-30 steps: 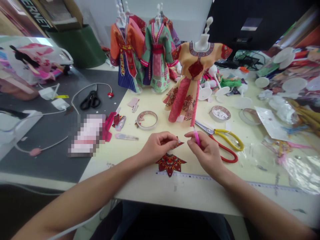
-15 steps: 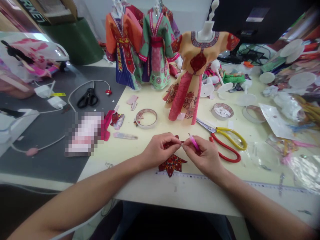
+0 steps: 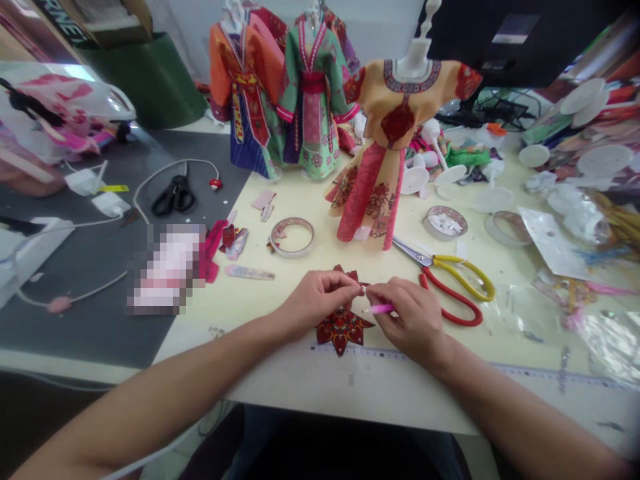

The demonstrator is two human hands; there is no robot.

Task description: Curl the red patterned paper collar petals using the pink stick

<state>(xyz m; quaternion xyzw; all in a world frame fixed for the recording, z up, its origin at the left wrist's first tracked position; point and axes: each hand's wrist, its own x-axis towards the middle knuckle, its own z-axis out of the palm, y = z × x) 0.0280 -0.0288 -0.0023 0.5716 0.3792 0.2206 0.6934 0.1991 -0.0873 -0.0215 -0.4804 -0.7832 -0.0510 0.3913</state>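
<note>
One ruler strip [image 3: 425, 359] lies lower centre, reached by the tip of a red petal-edged cutout [image 3: 345, 330]. Above, the left hand's [image 3: 317, 300] thumb and fingertip are together, their pinch too small to read. The right hand [image 3: 415, 317] clamps a pink pen [image 3: 380, 309] low in its fingers, probably freeing the thumb and forefinger. Scissors [image 3: 467, 272] rest right of centre; upper centre, a white mini mannequin [image 3: 414, 60] likely keeps a doll dress [image 3: 385, 150] in shape.

a pale wall [image 3: 383, 33] rises behind a cream desk [image 3: 280, 373] with a dark grey surface [image 3: 105, 340] on the left. a green bin [image 3: 173, 87] and cardboard box [image 3: 117, 35] stand back left, a black monitor [image 3: 460, 43] back right.
</note>
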